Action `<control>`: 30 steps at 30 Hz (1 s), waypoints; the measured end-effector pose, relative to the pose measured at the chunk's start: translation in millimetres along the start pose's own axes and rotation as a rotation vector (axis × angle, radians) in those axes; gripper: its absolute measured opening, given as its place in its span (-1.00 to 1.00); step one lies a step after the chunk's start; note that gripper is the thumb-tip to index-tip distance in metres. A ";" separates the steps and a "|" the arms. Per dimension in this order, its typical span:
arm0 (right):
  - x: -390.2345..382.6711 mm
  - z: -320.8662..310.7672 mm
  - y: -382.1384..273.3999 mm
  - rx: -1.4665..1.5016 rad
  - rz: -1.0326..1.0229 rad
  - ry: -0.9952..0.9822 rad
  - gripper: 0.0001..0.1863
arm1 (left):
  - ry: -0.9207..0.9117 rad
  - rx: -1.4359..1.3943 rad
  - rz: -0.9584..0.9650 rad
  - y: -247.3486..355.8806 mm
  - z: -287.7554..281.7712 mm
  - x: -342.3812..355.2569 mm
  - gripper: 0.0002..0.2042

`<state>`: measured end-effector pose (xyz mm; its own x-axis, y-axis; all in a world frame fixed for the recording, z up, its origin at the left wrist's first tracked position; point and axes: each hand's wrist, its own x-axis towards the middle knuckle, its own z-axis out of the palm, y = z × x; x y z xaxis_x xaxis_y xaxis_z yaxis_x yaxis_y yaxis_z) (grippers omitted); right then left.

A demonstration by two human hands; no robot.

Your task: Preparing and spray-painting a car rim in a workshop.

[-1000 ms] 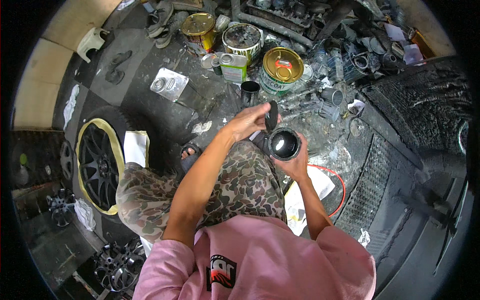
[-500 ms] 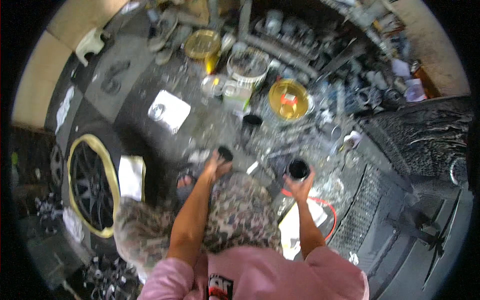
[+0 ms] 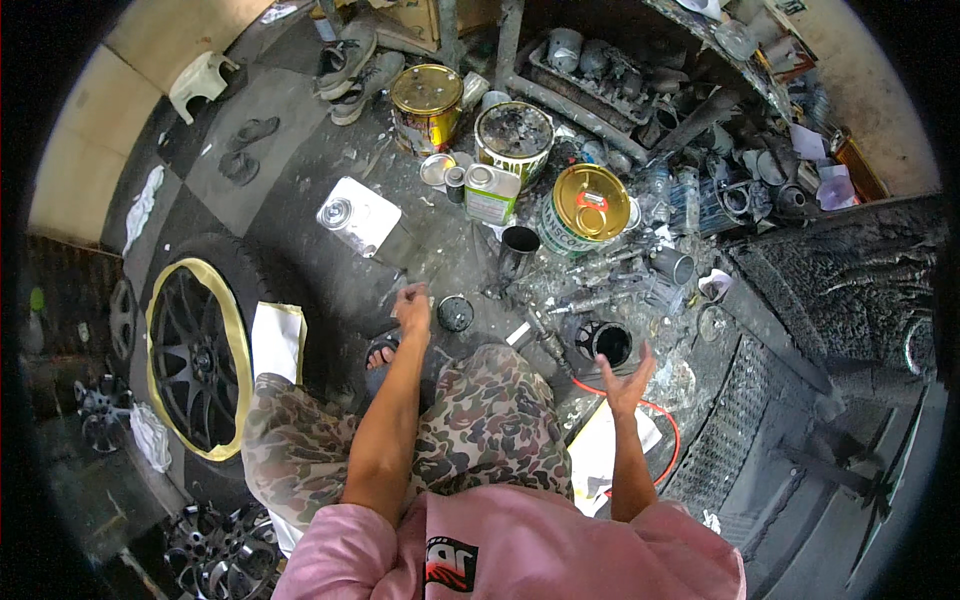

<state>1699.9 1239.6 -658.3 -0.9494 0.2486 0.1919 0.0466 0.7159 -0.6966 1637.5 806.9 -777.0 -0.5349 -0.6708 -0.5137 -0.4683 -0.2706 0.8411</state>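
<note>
My left hand [image 3: 411, 310] is beside a small round dark tub [image 3: 456, 313] on the floor, apart from it. Its fingers are loosely bent and nothing shows in them. Off to the right, my right hand [image 3: 626, 380] has its fingers spread, just in front of a cup with black inside [image 3: 612, 344]. Between the hands lies a dark tool resembling a spray gun [image 3: 548, 345], by a red hose [image 3: 672, 425]. A taller black cup [image 3: 518, 252] stands farther off.
Paint cans, among them a gold-lidded can [image 3: 588, 205], stand ahead near a white-and-green tin [image 3: 491, 192]. A white rectangular can [image 3: 358, 218] is to their left. At my left leans a tyre with a taped black wheel [image 3: 205, 360]. White paper [image 3: 600, 455] lies at the right.
Both hands have let go of the dark containers they held, which now stand on the floor. My left hand has drawn back left and my right hand slightly down and right.
</note>
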 end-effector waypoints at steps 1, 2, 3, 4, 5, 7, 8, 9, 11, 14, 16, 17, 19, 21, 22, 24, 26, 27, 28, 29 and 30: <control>7.6 -5.4 -14.1 -0.018 0.008 0.045 -0.07 | -0.004 -0.008 0.035 3.5 2.4 -5.3 -0.77; 15.0 -4.8 -28.0 -0.053 -0.063 0.114 -0.35 | -0.072 0.058 0.122 4.4 9.6 -13.2 -0.83; 23.7 3.2 -40.7 -0.053 -0.052 0.097 -0.35 | -0.165 0.146 0.149 3.9 17.1 -22.7 -0.86; 31.8 11.0 -50.3 -0.003 -0.071 0.022 -0.43 | -0.154 0.131 0.198 1.9 23.0 -34.8 -0.86; 39.2 19.7 -55.9 0.044 -0.085 -0.028 -0.52 | -0.294 0.129 0.082 -1.2 30.6 -49.2 -0.85; 50.2 52.6 -60.4 0.129 -0.155 -0.213 -0.61 | -0.472 0.132 -0.037 -5.5 49.7 -76.4 -0.85; 51.7 73.4 -59.6 0.097 -0.163 -0.260 -0.58 | -0.564 0.095 -0.111 -8.1 56.7 -89.5 -0.86; 52.3 94.7 -56.7 0.094 -0.235 -0.278 -0.55 | -0.676 0.013 -0.170 -10.3 59.6 -101.2 -0.87; 52.0 134.6 -52.3 -0.076 -0.123 -0.440 -0.44 | -0.846 0.338 0.102 -8.3 66.9 -112.6 -0.82; 48.3 161.2 -51.9 -0.123 -0.028 -0.688 -0.45 | -0.818 0.239 -0.110 -4.1 62.4 -121.7 -0.71; 51.4 162.2 -63.3 -0.204 -0.159 -0.568 -0.46 | -0.745 0.130 -0.264 -1.9 58.7 -122.4 -0.73; 56.2 153.9 -70.5 -0.229 -0.152 -0.504 -0.50 | -0.708 0.118 -0.291 -2.0 57.6 -123.3 -0.70; 80.2 130.7 -92.5 -0.254 -0.172 -0.449 -0.55 | -0.656 0.081 -0.313 -5.1 56.9 -129.1 -0.68; 126.3 107.8 -127.4 -0.037 -0.345 -0.351 -0.68 | -0.613 0.572 0.397 -10.1 57.8 -138.6 -0.79; 147.5 98.9 -150.7 0.020 -0.338 -0.304 -0.75 | -0.600 0.457 0.233 -14.5 56.5 -148.6 -0.82; 208.3 72.6 -200.7 0.088 -0.543 -0.144 -0.86 | -0.579 0.468 0.318 -18.4 54.3 -157.7 -0.81; 274.1 49.4 -257.1 0.073 -0.744 0.048 -0.90 | -0.572 0.479 0.384 -20.6 52.3 -162.9 -0.80; 302.5 37.2 -283.6 0.085 -0.772 0.107 -0.90 | -0.553 0.484 0.423 -21.1 52.1 -163.7 -0.78; 331.4 26.3 -309.4 0.018 -0.816 0.156 -0.89 | -0.537 0.464 0.485 -21.3 52.0 -163.1 -0.76; 359.2 16.4 -333.4 -0.051 -0.859 0.185 -0.86 | -0.522 0.479 0.464 -21.4 52.5 -161.5 -0.76; 382.5 10.2 -353.4 -0.072 -0.924 0.277 -0.82 | -0.531 0.481 0.424 -21.6 53.6 -159.4 -0.75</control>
<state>1317.1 1074.9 -345.7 -0.5144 -0.2941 0.8055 -0.6542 0.7419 -0.1469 1695.2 956.7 -722.3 -0.9380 -0.2015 -0.2822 -0.3369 0.3370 0.8791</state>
